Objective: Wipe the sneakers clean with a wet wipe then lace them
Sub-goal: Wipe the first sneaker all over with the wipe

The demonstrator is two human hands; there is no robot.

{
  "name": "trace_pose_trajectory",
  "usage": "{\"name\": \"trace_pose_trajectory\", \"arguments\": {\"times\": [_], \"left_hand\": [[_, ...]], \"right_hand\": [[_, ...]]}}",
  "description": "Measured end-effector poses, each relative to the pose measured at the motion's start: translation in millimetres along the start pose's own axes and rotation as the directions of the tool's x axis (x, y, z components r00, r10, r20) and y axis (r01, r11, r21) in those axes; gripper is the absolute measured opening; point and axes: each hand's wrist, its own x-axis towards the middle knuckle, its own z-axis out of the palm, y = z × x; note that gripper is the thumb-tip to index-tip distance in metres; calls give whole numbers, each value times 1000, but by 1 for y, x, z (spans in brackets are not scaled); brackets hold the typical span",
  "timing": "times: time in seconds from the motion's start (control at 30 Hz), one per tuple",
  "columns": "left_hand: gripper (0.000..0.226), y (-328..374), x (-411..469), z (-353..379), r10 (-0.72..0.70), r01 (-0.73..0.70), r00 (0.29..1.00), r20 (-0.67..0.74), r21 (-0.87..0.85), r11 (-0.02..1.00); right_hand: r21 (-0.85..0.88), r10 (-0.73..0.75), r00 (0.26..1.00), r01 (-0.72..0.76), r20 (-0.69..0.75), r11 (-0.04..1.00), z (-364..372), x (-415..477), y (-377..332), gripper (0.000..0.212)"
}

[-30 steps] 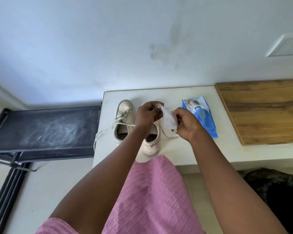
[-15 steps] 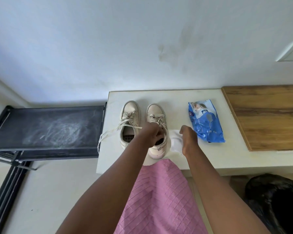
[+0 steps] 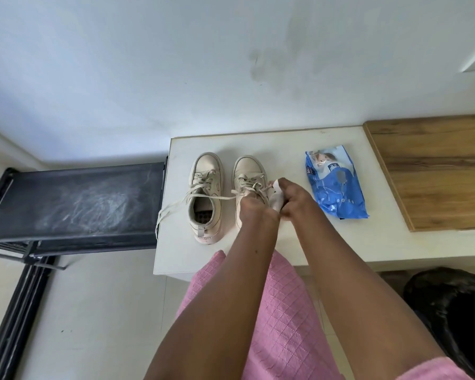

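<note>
The tabletop [image 3: 285, 242] carries everything, and places here are given from the pack [image 3: 337, 187] of wipes, which lies flat on it. Two sneakers stand side by side, toes to the wall. The near sneaker [image 3: 248, 167] is just beside the pack, and the far sneaker [image 3: 205, 171] is one place further off.

A second ago both hands were raised over the near sneaker, spreading the wipe [image 3: 276, 198] in the air. Half a second ago they had split. The left hand [image 3: 254, 208] had dropped to that sneaker's opening, and the right hand [image 3: 294, 198] had taken the wipe down to the tabletop between sneaker and pack.

Now the left grip is curled over the near sneaker's collar, steadying it. The right grip is closed round the bunched wipe and presses it against the sneaker wall that faces the pack. Only a white edge of the wipe shows, above and below the fingers.

Judged from this, unfolding is over and the wiping has begun on the near sneaker's pack-side wall. The far sneaker is untouched. Its laces [image 3: 176, 207] trail loose, away from the pack and over the tabletop's edge. Both sneakers still need lacing.
</note>
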Motion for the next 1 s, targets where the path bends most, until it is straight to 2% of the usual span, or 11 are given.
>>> {"name": "trace_pose_trajectory", "arguments": {"times": [0.1,0.17,0.23,0.33,0.43,0.5,0.57,0.7,0.87,0.93,1.0], "left_hand": [[25,9,-4,2,-36,39,998,-52,40,998],[29,14,-7,3,-27,45,995,-97,180,983],[34,17,0,1,-16,53,994,-105,362,931],[33,19,6,6,4,-45,998,63,650,759],[26,14,9,14,31,-137,991,134,949,285],[18,10,13,15,83,-196,976,200,979,-54],[41,8,19,12,177,-238,945,275,949,-205],[41,5,25,5,308,-244,920,241,969,-32],[12,7,24,5,239,-269,951,198,908,321],[17,14,23,7,142,-195,980,141,836,513],[19,22,14,5,39,-125,991,130,765,632]], "right_hand": [[-269,-139,988,117,-61,956,6,-5,-14,7],[-488,-340,939,272,-55,830,14,-5,-20,12],[-645,-508,848,473,149,600,23,-12,-24,21],[-730,-376,778,615,503,296,28,-19,-28,22],[-595,-502,763,638,407,488,13,-13,-33,17],[-414,-621,781,589,69,694,-5,-7,-34,13],[-209,-534,820,497,-204,842,-23,-2,-30,17],[-101,-376,873,363,-311,926,-56,5,-7,14],[43,-411,846,450,-340,892,-61,7,15,30],[-136,-573,726,569,-379,811,-54,-2,16,27],[-462,-808,491,662,-327,590,-42,-19,17,26]]}}
